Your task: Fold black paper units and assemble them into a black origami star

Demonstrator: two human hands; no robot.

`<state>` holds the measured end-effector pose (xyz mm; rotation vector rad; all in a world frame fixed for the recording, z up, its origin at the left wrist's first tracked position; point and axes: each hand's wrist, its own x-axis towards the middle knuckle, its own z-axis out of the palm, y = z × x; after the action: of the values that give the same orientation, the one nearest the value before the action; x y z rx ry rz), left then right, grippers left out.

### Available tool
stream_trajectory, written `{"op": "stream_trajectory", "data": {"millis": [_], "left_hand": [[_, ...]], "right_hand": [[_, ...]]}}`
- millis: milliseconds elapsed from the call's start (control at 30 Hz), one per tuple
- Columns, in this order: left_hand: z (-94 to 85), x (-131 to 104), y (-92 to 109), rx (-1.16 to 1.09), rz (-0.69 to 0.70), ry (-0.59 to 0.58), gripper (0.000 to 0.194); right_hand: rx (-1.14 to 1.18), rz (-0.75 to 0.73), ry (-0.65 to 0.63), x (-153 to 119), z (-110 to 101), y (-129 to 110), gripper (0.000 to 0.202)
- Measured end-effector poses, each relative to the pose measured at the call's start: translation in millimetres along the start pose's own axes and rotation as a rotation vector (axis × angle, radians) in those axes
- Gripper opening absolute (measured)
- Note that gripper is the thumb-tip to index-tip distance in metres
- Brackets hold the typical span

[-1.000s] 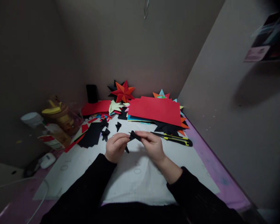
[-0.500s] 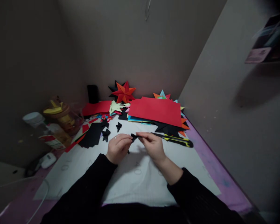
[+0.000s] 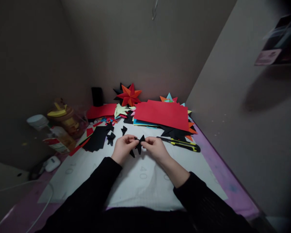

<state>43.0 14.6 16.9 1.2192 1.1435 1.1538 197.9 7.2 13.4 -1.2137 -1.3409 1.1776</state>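
Note:
Between my two hands is a folded black paper piece (image 3: pixel 139 146) with pointed ends. My left hand (image 3: pixel 123 148) pinches its left side with thumb and forefinger. On its right side, my right hand (image 3: pixel 155 148) pinches it the same way. One black point sticks up between the fingertips and others hang down. Small folded black paper pieces (image 3: pixel 111 138) lie on the white sheet just beyond my left hand. A yellow and black utility knife (image 3: pixel 184 144) rests to the right of my right hand.
Red paper sheets (image 3: pixel 162 115) are stacked at the back, with a red and orange paper star (image 3: pixel 129 94) leaning on the wall. Black paper strips (image 3: pixel 97 139) lie left. A yellow-lidded cup (image 3: pixel 63 115), a bottle (image 3: pixel 38 122) and a white case (image 3: pixel 52 164) stand along the left edge.
The black paper piece has been turned so its points now show upright between my fingers. Both hands stay at about the same spot and keep hold of it.

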Motion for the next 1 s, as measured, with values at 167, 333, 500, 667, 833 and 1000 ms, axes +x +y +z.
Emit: {"op": "stream_trajectory", "data": {"millis": [167,333,500,667,833,1000], "left_hand": [[3.7,-2,2,-0.048,0.015,-0.063,0.030],[2.8,-3,4,-0.009,-0.064,-0.178,0.030],[0.3,-2,6,0.009,-0.059,-0.131,0.032],[-0.6,-2,5,0.105,-0.004,-0.173,0.031],[1.4,-1,3,0.108,0.070,-0.118,0.024],[0.8,2,1,-0.057,-0.014,-0.083,0.039]], "right_hand": [[0.061,0.021,0.022,2,2,6,0.021],[0.173,0.078,0.015,4,3,8,0.027],[0.324,0.117,0.042,5,3,7,0.037],[0.208,0.075,-0.060,3,4,10,0.023],[0.196,0.086,-0.035,2,7,10,0.017],[0.247,0.123,0.038,4,7,12,0.016]]}}
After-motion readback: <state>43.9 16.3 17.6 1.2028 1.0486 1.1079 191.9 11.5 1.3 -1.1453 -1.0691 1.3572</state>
